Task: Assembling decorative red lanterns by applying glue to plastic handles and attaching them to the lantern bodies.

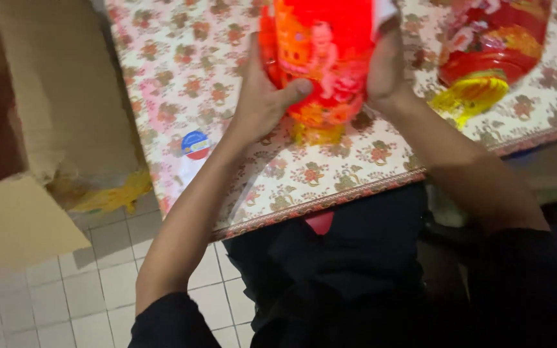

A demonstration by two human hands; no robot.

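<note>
A round red lantern (320, 51) with printed figures and a yellow tassel (317, 132) at its bottom stands on the floral tablecloth (356, 161). My left hand (262, 93) grips its left side, thumb across the front. My right hand (387, 67) presses against its right side. The lantern's top is cut off by the frame edge.
A second red lantern (491, 38) with a yellow tassel (469, 96) lies at the table's far right. A round blue, white and red sticker (195, 144) is on the table's left. A large open cardboard box (53, 116) stands left of the table, on a white tiled floor (85, 290).
</note>
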